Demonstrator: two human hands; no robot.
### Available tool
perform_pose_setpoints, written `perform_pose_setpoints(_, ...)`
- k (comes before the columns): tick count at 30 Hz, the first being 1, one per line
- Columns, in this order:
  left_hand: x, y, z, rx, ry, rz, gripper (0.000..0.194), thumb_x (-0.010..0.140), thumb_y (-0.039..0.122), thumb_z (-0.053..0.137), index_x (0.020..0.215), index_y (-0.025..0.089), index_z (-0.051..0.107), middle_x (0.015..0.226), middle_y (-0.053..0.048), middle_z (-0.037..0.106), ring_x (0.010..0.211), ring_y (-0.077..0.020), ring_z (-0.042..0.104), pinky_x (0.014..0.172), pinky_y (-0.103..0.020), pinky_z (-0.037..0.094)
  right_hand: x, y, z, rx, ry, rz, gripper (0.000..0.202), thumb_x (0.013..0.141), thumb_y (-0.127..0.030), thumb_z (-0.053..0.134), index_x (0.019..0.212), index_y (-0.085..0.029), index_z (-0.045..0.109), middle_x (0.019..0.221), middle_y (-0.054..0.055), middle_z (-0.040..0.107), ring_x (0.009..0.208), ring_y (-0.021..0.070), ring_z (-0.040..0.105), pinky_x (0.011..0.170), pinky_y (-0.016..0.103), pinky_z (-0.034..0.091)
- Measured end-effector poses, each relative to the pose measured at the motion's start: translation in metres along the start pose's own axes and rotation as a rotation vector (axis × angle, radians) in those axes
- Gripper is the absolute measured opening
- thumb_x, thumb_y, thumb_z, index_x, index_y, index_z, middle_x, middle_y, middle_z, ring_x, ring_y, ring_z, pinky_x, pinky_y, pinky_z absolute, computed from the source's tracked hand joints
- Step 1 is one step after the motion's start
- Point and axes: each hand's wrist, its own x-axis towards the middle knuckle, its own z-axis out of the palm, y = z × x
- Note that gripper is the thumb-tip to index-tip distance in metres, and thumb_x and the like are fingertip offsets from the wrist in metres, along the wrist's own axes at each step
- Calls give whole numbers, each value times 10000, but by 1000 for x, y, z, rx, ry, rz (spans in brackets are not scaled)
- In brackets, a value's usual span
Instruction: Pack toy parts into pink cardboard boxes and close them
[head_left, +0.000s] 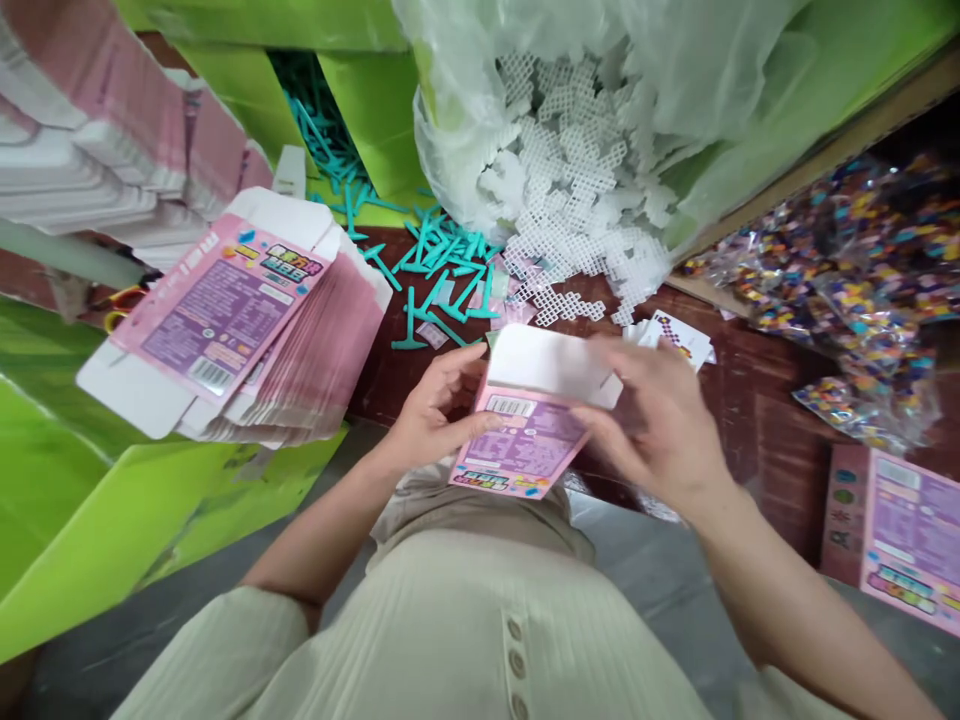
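Note:
A pink and purple printed box (517, 440) is held in front of my body, its white end flaps standing up at the far side. My left hand (442, 410) grips its left side, thumb on the printed face. At the right edge, my right hand (660, 420) is blurred, its thumb by the printed face and its fingers at the white flap. Just beyond the box lie teal T-shaped pieces (442, 260) and white grid pieces (570, 190) spilling from a clear plastic bag. Small printed cards (679, 338) rest behind my right hand.
A stack of flat pink boxes (300, 370) stands at left, with more stacks (112, 130) behind. Bags of colourful beads (855, 300) fill the right. A finished-looking pink box (911, 540) lies on the brown table (765, 430) at the right edge. Green cartons (367, 110) stand behind.

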Motion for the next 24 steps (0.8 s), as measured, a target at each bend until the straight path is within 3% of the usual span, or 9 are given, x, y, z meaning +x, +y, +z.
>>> perform_pose_setpoints(3,-7,-7,1,41,45,-52,566,911,320,824,1419,312,573,1234,-62,673,1023,-184,711,833,-291,608,-27,11,20,263,123,256,653,965,-409,747,1547,-293,476,1456,159,620,1289,329,656,1052,556,582)
perform_pose_setpoints(7,-23,-18,-7,137,-51,-224,308,934,375,791,1188,227,697,1132,-61,630,974,-160,670,755,-235,569,-60,20,42,522,-93,339,276,988,-365,723,1255,-295,713,1162,75,693,1016,212,715,809,355,648)
perform_pose_setpoints(9,-29,-22,-10,204,-74,-279,267,975,417,734,1139,207,729,1198,-100,647,1091,-195,670,834,-277,582,-69,21,49,518,-138,310,169,986,-346,725,1138,-290,774,1138,74,696,1057,215,707,846,360,647)
perform_pose_setpoints(12,-31,-26,-10,237,1,-267,254,1024,429,664,1104,206,756,1351,-137,663,1270,-232,646,1001,-363,564,-74,21,57,497,-38,286,251,1005,-296,692,1245,-313,764,1358,93,674,1294,252,650,1062,461,592)
perform_pose_setpoints(16,-29,-29,-5,85,138,-262,282,977,410,750,1159,211,667,1124,-91,775,1044,-189,740,899,-331,588,-71,18,64,565,54,288,504,1026,-242,653,1509,-369,582,1339,68,718,1241,222,687,1078,484,584)
perform_pose_setpoints(18,-28,-27,-3,84,97,-290,335,937,432,794,1151,201,681,1135,-101,773,1048,-194,741,883,-324,592,-68,15,62,605,3,296,373,1021,-268,671,1386,-343,682,1290,60,747,1189,215,713,1050,460,599)
perform_pose_setpoints(20,-26,-22,-2,131,35,-338,306,925,451,794,1067,188,730,1202,-118,752,1128,-213,726,925,-343,593,-63,11,59,634,-42,351,156,1011,-325,693,1139,-293,776,1232,64,770,1156,219,730,1014,432,615)
perform_pose_setpoints(22,-23,-16,0,160,24,-385,275,915,438,797,1002,183,743,1224,-117,747,1156,-218,718,945,-347,590,-57,6,57,666,-36,446,134,996,-378,714,1004,-258,773,1157,69,786,1104,223,749,936,397,640)
perform_pose_setpoints(24,-19,-10,2,174,52,-432,272,903,418,807,1005,178,728,1142,-100,768,1056,-195,734,863,-306,590,-52,1,57,677,-3,538,163,969,-410,747,994,-249,759,1083,57,795,999,209,763,827,349,651)
